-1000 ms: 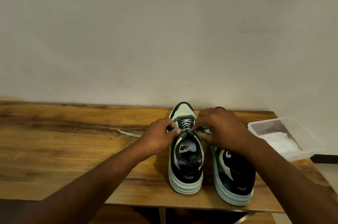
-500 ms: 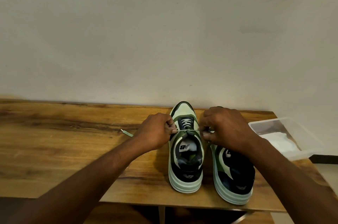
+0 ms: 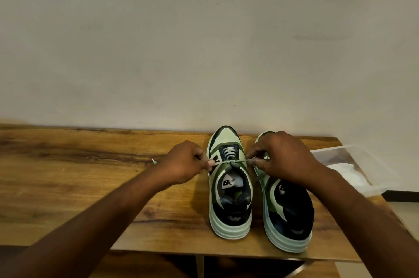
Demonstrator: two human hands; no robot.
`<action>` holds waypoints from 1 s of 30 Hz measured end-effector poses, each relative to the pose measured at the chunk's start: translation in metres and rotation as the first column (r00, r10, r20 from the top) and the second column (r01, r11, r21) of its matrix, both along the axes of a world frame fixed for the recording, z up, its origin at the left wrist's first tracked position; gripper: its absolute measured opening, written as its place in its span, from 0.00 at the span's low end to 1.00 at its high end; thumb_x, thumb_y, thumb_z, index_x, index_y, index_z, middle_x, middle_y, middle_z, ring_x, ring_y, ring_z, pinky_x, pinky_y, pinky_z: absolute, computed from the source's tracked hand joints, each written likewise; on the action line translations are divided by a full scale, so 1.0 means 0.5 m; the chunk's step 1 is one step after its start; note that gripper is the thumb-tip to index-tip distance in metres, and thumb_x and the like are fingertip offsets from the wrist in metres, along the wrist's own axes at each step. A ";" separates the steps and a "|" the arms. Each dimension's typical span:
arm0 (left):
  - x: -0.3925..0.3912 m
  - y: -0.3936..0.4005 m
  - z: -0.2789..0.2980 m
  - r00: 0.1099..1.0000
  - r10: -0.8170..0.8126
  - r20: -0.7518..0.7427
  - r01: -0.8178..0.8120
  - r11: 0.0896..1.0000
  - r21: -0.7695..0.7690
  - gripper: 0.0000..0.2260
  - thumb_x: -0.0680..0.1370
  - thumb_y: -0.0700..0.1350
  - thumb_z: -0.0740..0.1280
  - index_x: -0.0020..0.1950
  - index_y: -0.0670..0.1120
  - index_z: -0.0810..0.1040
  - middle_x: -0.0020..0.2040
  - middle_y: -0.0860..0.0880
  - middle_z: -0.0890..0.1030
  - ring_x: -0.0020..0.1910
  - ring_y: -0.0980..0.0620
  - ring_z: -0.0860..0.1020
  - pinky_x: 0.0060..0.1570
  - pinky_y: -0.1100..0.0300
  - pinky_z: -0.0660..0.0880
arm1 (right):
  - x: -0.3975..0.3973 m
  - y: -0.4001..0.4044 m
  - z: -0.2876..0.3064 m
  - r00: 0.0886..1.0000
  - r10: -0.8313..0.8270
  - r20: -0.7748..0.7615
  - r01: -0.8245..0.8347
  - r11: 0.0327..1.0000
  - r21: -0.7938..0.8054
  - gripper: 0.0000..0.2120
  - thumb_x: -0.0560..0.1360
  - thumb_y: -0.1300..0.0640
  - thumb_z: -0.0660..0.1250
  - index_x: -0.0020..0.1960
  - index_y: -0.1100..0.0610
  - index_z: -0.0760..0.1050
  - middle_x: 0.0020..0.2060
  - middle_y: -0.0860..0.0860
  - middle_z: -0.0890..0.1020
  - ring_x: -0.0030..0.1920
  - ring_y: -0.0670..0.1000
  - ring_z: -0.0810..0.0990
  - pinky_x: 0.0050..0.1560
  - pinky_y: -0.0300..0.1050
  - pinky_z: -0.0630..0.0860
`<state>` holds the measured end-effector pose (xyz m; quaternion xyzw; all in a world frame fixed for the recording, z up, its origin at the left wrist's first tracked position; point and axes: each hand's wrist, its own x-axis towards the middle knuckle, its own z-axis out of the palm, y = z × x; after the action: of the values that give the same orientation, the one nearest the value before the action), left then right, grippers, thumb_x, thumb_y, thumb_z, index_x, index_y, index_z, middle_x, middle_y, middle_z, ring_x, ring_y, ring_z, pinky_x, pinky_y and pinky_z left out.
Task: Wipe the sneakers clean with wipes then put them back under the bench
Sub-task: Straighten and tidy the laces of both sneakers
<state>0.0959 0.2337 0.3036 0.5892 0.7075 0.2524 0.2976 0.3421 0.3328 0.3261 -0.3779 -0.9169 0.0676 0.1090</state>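
Two green, black and pale-mint sneakers stand side by side on the wooden bench [image 3: 79,187], toes toward the wall. The left sneaker [image 3: 230,187] has its lace [image 3: 231,161] stretched tight across the tongue in a knot. My left hand [image 3: 183,164] pinches the lace's left end, my right hand [image 3: 281,157] pinches its right end. The right hand covers the front of the right sneaker [image 3: 288,214]. A loose lace tip [image 3: 154,161] sticks out behind my left hand.
A clear plastic tub [image 3: 371,164] with white wipes [image 3: 347,173] inside sits at the bench's right end, partly past its edge. A plain wall rises right behind the bench. Below the front edge a dark gap and a bench leg [image 3: 199,266] show.
My hands have moved apart sideways, drawing the lace out taut across the left sneaker. The view has tilted up slightly.
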 end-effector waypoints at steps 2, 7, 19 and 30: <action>-0.015 -0.004 0.007 0.987 0.020 0.158 -0.011 0.998 -0.060 0.12 0.81 0.51 0.71 0.42 0.46 0.87 0.31 0.56 0.79 0.27 0.61 0.73 0.32 0.62 0.69 | 0.004 0.004 -0.001 1.000 -0.017 -0.007 0.017 0.998 -0.059 0.04 0.73 0.44 0.75 0.47 0.40 0.86 0.40 0.37 0.85 0.42 0.40 0.81 0.41 0.44 0.79; -0.027 -0.011 0.033 0.923 0.012 0.384 0.038 0.992 -0.123 0.12 0.84 0.49 0.68 0.47 0.43 0.85 0.33 0.51 0.77 0.28 0.55 0.65 0.27 0.61 0.62 | 0.010 -0.001 0.023 0.995 -0.039 -0.096 0.010 0.958 -0.288 0.09 0.70 0.41 0.79 0.37 0.45 0.85 0.32 0.39 0.83 0.35 0.39 0.80 0.33 0.33 0.71; -0.013 -0.007 0.000 0.709 -0.020 0.705 0.031 1.000 -0.002 0.14 0.76 0.55 0.73 0.52 0.46 0.88 0.47 0.37 0.74 0.27 0.54 0.66 0.34 0.59 0.70 | 0.023 -0.012 0.050 0.877 -0.233 -0.420 -0.234 0.557 -0.797 0.10 0.72 0.56 0.76 0.47 0.62 0.86 0.35 0.52 0.83 0.30 0.45 0.68 0.25 0.36 0.60; 0.040 -0.002 -0.004 0.626 0.015 0.779 -0.127 0.988 0.084 0.11 0.84 0.47 0.66 0.56 0.39 0.80 0.58 0.44 0.87 0.25 0.56 0.64 0.30 0.62 0.70 | -0.018 -0.018 0.017 0.683 -0.521 -0.513 -0.307 0.433 -0.848 0.12 0.71 0.62 0.74 0.53 0.66 0.84 0.46 0.55 0.87 0.34 0.46 0.72 0.25 0.36 0.64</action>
<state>0.1159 0.2329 0.3018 0.4129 0.5149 0.5387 0.5236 0.3332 0.3237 0.3345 -0.3799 -0.5825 0.6750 0.2465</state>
